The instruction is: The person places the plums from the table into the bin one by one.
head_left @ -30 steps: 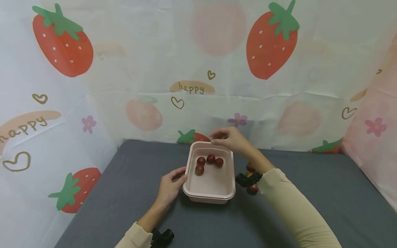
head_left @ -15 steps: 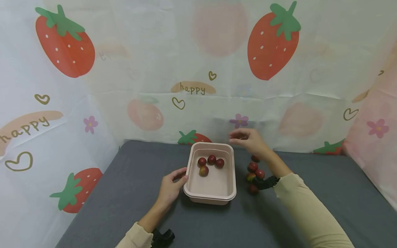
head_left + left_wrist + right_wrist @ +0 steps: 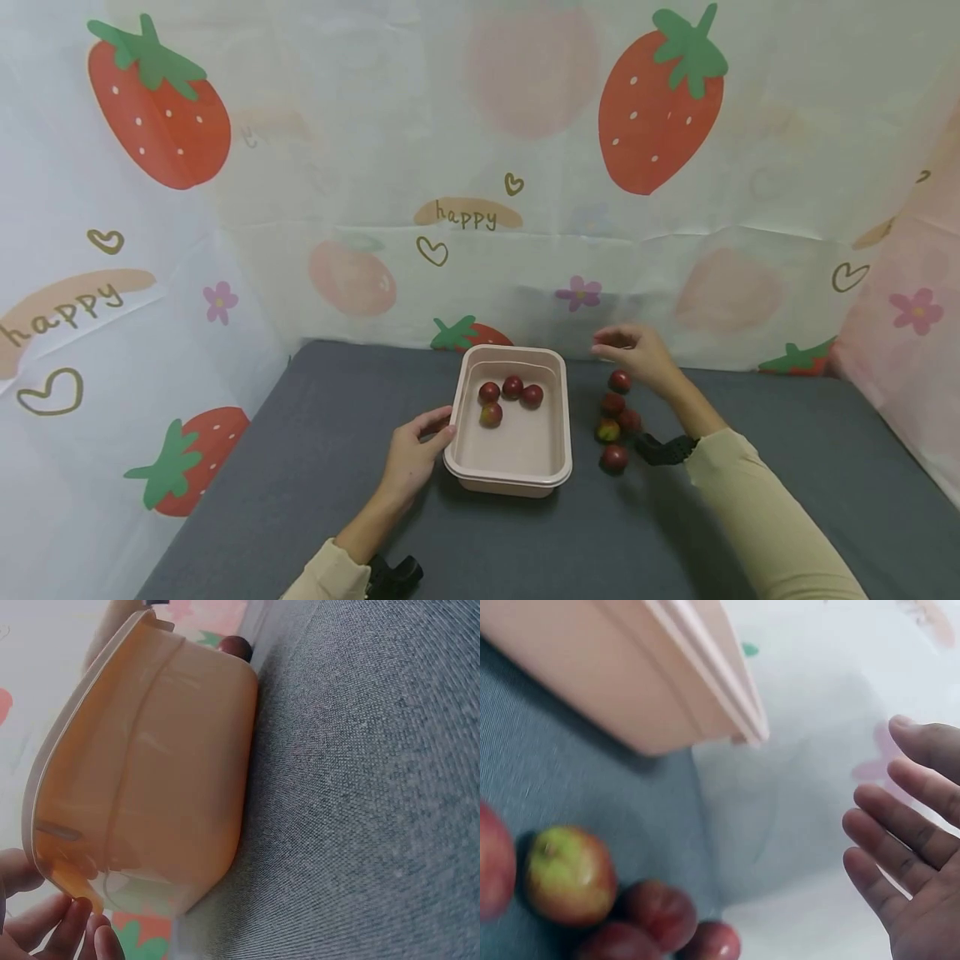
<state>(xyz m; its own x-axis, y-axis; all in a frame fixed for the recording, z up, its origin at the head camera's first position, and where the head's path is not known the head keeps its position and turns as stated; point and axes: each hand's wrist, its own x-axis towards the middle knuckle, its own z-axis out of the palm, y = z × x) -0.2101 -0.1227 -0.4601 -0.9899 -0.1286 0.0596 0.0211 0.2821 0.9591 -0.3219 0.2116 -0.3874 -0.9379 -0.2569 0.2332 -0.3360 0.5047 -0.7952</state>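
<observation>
A pale pink plastic container stands on the grey cloth, with several dark red plums grouped toward its far end. At its left side, my left hand holds the rim, thumb at the edge and fingers beneath the lip against the wall, as the left wrist view shows. My right hand hovers to the right of the container's far end with nothing in it. Its fingers are apart and relaxed in the right wrist view. Below that hand lies a loose row of several plums, one of them partly yellow-green.
Grey cloth covers the table. Behind and along both sides hang white sheets printed with strawberries, hearts and flowers. Each wrist wears a black camera mount, the right one close beside the loose plums.
My right hand has moved right, away from over the container's far rim, uncovering the loose plums. The nearest plum in the container has rolled slightly right. The left hand keeps its place.
</observation>
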